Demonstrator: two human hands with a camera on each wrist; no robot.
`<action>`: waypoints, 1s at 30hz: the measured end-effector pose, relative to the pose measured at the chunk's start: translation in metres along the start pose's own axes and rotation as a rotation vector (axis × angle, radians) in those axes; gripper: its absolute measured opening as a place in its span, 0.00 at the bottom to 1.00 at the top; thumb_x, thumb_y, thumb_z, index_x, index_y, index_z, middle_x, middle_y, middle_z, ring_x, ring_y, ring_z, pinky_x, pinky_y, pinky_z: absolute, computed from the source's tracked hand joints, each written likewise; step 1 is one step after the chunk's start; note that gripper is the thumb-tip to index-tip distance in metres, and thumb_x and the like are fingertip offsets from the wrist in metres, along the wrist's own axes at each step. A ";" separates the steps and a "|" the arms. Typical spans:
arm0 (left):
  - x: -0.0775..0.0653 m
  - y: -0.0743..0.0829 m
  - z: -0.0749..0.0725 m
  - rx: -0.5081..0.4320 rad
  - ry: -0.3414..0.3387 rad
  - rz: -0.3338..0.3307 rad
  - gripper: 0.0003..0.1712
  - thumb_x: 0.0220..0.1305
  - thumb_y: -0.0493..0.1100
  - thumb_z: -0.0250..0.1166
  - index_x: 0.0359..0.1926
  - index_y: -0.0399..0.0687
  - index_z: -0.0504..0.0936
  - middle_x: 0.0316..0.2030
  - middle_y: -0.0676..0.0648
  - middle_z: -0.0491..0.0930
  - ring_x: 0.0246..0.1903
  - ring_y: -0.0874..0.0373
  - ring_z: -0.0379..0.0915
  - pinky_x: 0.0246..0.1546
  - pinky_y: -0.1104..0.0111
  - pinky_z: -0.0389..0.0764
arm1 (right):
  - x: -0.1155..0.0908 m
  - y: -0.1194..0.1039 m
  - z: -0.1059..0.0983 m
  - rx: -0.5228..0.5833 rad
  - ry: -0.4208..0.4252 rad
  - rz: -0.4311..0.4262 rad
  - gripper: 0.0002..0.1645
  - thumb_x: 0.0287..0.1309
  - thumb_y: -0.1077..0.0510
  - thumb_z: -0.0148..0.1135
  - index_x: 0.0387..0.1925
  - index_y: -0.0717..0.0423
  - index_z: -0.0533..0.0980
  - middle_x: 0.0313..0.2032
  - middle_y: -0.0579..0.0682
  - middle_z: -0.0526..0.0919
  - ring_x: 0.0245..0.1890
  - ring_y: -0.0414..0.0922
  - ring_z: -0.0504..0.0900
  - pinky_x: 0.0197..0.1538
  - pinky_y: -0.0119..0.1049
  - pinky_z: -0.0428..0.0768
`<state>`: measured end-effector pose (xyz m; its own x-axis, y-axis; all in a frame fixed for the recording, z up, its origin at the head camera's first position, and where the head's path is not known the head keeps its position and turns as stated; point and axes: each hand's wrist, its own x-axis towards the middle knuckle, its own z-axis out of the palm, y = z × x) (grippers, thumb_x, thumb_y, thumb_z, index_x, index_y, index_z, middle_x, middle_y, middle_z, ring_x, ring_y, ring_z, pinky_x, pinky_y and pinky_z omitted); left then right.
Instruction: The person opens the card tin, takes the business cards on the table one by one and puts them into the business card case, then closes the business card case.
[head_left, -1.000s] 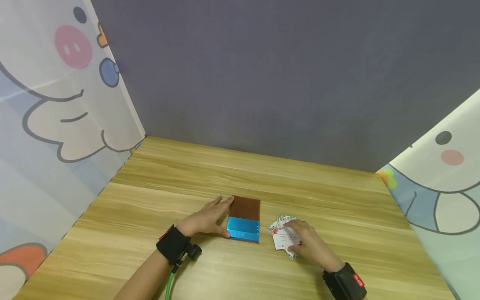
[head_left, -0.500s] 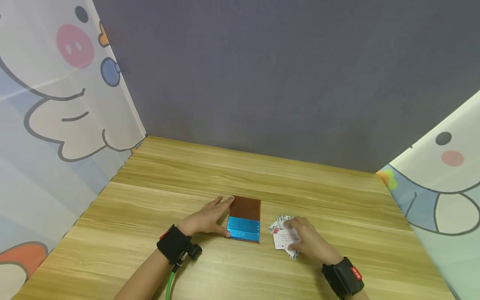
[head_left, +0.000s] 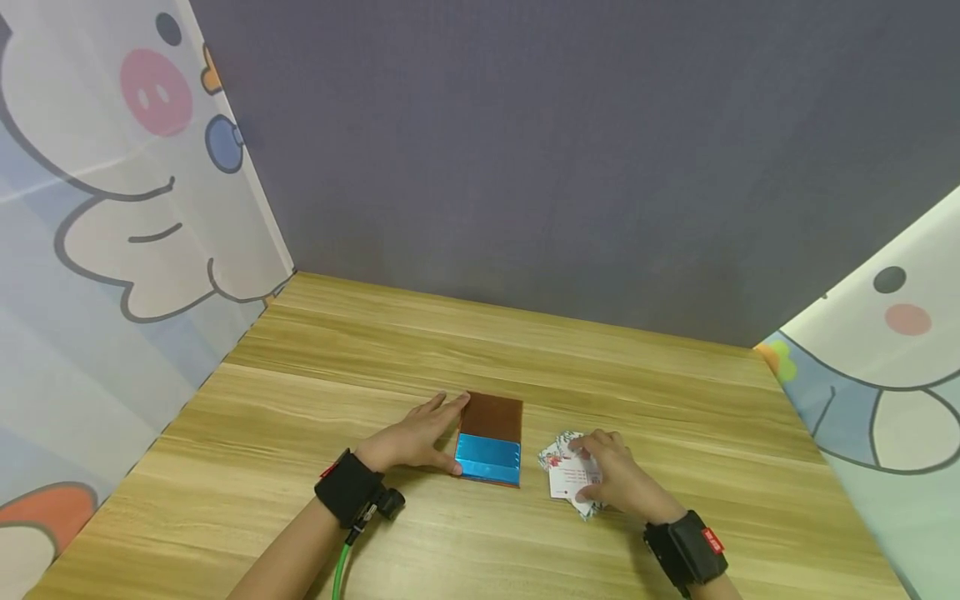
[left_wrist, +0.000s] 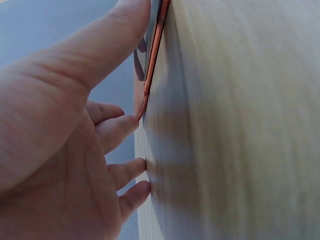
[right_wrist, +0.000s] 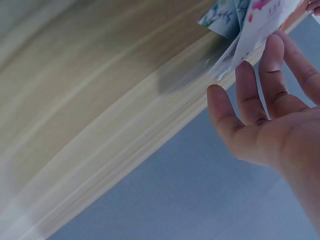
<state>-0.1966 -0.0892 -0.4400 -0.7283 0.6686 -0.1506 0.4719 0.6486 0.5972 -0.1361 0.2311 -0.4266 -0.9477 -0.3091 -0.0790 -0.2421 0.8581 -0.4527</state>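
A flat brown case (head_left: 491, 417) with a shiny blue panel (head_left: 488, 458) across its near half lies on the wooden table. My left hand (head_left: 411, 435) rests at its left side, fingers spread, with the index fingertip at the far corner and the thumb at the near one. In the left wrist view the case's thin brown edge (left_wrist: 156, 45) shows beyond the thumb. To the right is a loose fanned pile of printed paper cards (head_left: 564, 454). My right hand (head_left: 618, 477) holds the top card (head_left: 572, 477) between thumb and fingers; the right wrist view shows this card (right_wrist: 265, 25) tilted up.
The wood-grain table (head_left: 360, 333) runs back to a dark grey upright panel (head_left: 525, 167). Cartoon-printed cloths hang on the left (head_left: 112, 242) and right (head_left: 900, 358). A green cable (head_left: 339, 571) trails from the left wrist's black strap.
My right hand has shifted very slightly, and the top card has moved a little with it. The left hand and the brown case stay in place.
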 end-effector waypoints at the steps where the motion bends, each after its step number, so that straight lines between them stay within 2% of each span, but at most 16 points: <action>1: 0.000 0.000 0.000 -0.001 0.001 0.001 0.59 0.48 0.58 0.68 0.72 0.45 0.42 0.71 0.45 0.45 0.70 0.41 0.32 0.64 0.42 0.46 | 0.000 0.000 0.000 -0.002 0.001 -0.002 0.33 0.29 0.60 0.76 0.45 0.57 0.75 0.36 0.43 0.70 0.44 0.47 0.64 0.46 0.45 0.65; 8: -0.001 0.001 0.000 -0.018 0.002 -0.004 0.60 0.48 0.57 0.69 0.72 0.46 0.42 0.71 0.44 0.45 0.70 0.41 0.32 0.64 0.42 0.45 | -0.002 0.000 0.001 0.004 0.031 -0.026 0.27 0.31 0.62 0.76 0.40 0.53 0.75 0.40 0.44 0.71 0.48 0.50 0.67 0.52 0.51 0.65; 11: -0.001 0.001 0.000 -0.023 0.002 -0.009 0.60 0.47 0.57 0.69 0.72 0.46 0.42 0.71 0.44 0.46 0.70 0.41 0.31 0.64 0.42 0.44 | -0.001 0.000 0.000 0.002 0.053 -0.068 0.24 0.36 0.64 0.73 0.40 0.53 0.74 0.40 0.44 0.73 0.46 0.47 0.72 0.50 0.46 0.70; 15: -0.001 0.002 0.000 -0.028 0.002 -0.012 0.60 0.47 0.56 0.69 0.72 0.46 0.42 0.71 0.44 0.46 0.70 0.41 0.31 0.64 0.42 0.44 | 0.001 0.001 -0.003 0.031 0.058 -0.101 0.15 0.47 0.67 0.66 0.39 0.55 0.75 0.38 0.45 0.78 0.42 0.45 0.77 0.42 0.38 0.77; 19: -0.001 0.003 -0.001 -0.031 -0.001 -0.018 0.59 0.48 0.56 0.69 0.72 0.46 0.42 0.71 0.44 0.46 0.70 0.41 0.31 0.65 0.42 0.44 | 0.002 0.001 -0.006 0.096 0.049 -0.073 0.12 0.55 0.71 0.56 0.38 0.53 0.75 0.36 0.46 0.80 0.40 0.45 0.79 0.40 0.34 0.78; 26: -0.001 0.004 -0.001 -0.025 -0.005 -0.023 0.59 0.48 0.56 0.69 0.72 0.46 0.42 0.71 0.44 0.46 0.70 0.41 0.31 0.64 0.41 0.44 | 0.003 -0.003 -0.008 0.147 0.118 -0.077 0.14 0.55 0.73 0.54 0.36 0.54 0.77 0.33 0.45 0.80 0.32 0.37 0.75 0.32 0.28 0.75; 30: -0.001 0.003 -0.001 -0.021 -0.004 -0.021 0.59 0.48 0.56 0.69 0.72 0.46 0.42 0.71 0.44 0.46 0.70 0.41 0.31 0.64 0.41 0.44 | 0.007 -0.007 -0.009 0.200 0.182 -0.076 0.13 0.55 0.73 0.54 0.36 0.55 0.77 0.32 0.46 0.80 0.32 0.37 0.75 0.31 0.27 0.74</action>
<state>-0.1947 -0.0878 -0.4374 -0.7357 0.6565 -0.1665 0.4460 0.6546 0.6104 -0.1434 0.2268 -0.4163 -0.9545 -0.2754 0.1148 -0.2855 0.7316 -0.6191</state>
